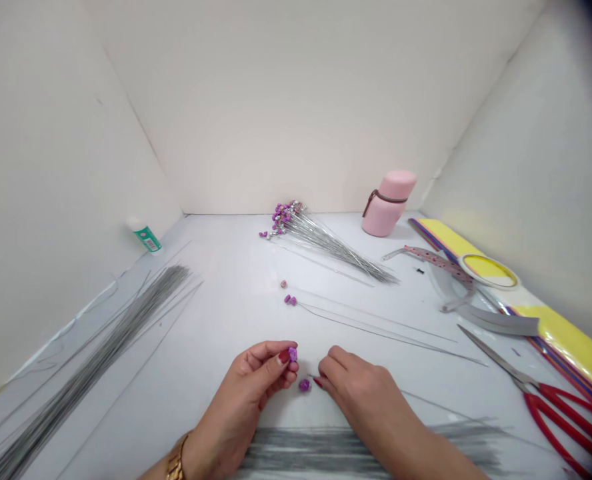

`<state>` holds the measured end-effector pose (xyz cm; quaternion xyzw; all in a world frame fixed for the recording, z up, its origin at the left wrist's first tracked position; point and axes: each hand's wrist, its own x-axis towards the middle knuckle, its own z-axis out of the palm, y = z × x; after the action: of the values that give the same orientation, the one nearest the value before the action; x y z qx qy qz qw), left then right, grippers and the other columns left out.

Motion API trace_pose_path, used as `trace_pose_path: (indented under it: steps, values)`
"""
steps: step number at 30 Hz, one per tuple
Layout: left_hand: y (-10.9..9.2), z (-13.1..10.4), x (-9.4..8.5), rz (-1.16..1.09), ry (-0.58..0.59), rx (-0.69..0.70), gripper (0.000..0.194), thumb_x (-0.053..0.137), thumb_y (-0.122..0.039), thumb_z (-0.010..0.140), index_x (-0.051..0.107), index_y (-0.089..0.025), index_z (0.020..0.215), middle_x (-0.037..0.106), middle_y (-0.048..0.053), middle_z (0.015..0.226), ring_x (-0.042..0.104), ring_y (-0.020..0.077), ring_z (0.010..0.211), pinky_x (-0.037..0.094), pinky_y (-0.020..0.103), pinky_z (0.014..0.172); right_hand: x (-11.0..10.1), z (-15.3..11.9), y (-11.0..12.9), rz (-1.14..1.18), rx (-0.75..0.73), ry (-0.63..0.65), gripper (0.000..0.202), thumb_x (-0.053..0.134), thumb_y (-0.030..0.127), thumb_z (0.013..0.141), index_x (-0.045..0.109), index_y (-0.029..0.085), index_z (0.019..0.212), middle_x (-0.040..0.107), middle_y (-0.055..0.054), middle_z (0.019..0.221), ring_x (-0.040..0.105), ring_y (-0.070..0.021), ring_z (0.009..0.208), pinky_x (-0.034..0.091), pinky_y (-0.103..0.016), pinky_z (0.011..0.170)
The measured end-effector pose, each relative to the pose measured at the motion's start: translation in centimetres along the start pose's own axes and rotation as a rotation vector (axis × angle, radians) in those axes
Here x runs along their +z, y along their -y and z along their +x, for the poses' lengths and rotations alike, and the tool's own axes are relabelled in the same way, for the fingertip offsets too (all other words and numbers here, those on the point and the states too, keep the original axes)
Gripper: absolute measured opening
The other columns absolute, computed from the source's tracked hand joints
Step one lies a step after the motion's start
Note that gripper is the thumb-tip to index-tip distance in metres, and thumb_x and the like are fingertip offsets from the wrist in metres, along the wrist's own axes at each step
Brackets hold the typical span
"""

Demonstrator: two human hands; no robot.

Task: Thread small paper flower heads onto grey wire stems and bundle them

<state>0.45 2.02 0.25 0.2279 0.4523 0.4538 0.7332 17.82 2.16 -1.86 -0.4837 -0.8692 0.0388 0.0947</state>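
Between thumb and fingers, my left hand [251, 383] pinches a small purple bud [293, 354]. My right hand [359, 387] is closed on a thin wire [426, 398], whose tip points left from the fingertips while its length trails off to the right. A second purple bud [305, 385] is between the hands, just left of the wire tip. Beyond them lie wires with purple buds [291, 300] and a pinkish bud [283, 284]. A bundle of grey wires [306, 450] stretches across the table near me, partly behind my right forearm.
Budded stems [326, 240] lie at the back, left of a pink bottle [389, 203]. More wires [101, 347] and a green-and-white tube [147, 236] are at left. Red-handled scissors [541, 387], a tape roll [489, 270] and yellow sheets [566, 330] are at right.
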Motion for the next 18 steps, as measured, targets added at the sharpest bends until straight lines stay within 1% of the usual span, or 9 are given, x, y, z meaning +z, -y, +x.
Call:
trace_pose_path:
  steps: [4,6,9,11,15,18]
  values:
    - [0.1,-0.07,-0.05,-0.02,-0.002,-0.006,0.013,0.062,-0.019,0.074,0.066,-0.014,0.086,0.065,0.001,0.074,0.058,0.007,0.067,0.046,0.018,0.07,-0.44,-0.29,-0.5,0.025,-0.055,-0.022,0.016,0.06,0.014,0.076,0.046,0.021,0.074,0.051,0.004,0.07,0.055,-0.0136,0.058,0.035,-0.024,0.047]
    - [0.13,-0.15,-0.07,-0.025,0.008,-0.006,0.013,0.062,-0.018,0.075,0.066,-0.014,0.086,0.065,0.002,0.074,0.058,0.0071,0.067,0.046,0.018,0.071,-0.41,-0.5,-0.73,-0.017,-0.073,-0.031,0.017,0.061,0.015,0.075,0.045,0.021,0.072,0.05,0.003,0.068,0.055,-0.0143,0.056,0.033,-0.024,0.045]
    - [0.19,-0.13,-0.1,-0.028,0.019,-0.007,0.015,0.061,-0.018,0.075,0.066,-0.014,0.088,0.066,0.002,0.075,0.058,0.0076,0.068,0.046,0.019,0.072,0.07,-0.66,-0.78,-0.107,-0.104,-0.044,0.015,0.054,0.013,0.079,0.044,0.021,0.071,0.05,0.003,0.066,0.054,-0.0158,0.054,0.029,-0.026,0.042]
    - [0.23,-0.03,-0.13,-0.03,0.018,-0.008,0.015,0.061,-0.018,0.075,0.065,-0.013,0.089,0.066,0.002,0.076,0.059,0.008,0.069,0.047,0.019,0.072,0.39,-0.64,-0.64,-0.12,-0.102,-0.025,0.015,0.048,0.01,0.081,0.044,0.021,0.072,0.05,0.002,0.067,0.053,-0.0162,0.054,0.028,-0.026,0.043]
    - [0.17,0.1,-0.14,-0.027,0.021,-0.005,0.017,0.062,-0.018,0.075,0.065,-0.013,0.09,0.066,0.003,0.077,0.059,0.0089,0.071,0.047,0.02,0.073,0.49,-0.44,-0.36,-0.045,-0.058,0.014,0.015,0.042,0.009,0.083,0.042,0.021,0.074,0.05,0.001,0.07,0.053,-0.0159,0.055,0.029,-0.026,0.043]
    - [0.1,-0.04,-0.14,-0.015,0.024,-0.007,0.016,0.061,-0.019,0.075,0.065,-0.012,0.089,0.066,0.004,0.076,0.059,0.009,0.071,0.047,0.02,0.072,0.07,-0.24,-0.36,0.113,0.061,0.02,0.015,0.038,0.011,0.085,0.039,0.021,0.075,0.052,0.002,0.067,0.051,-0.0139,0.05,0.032,-0.025,0.045]
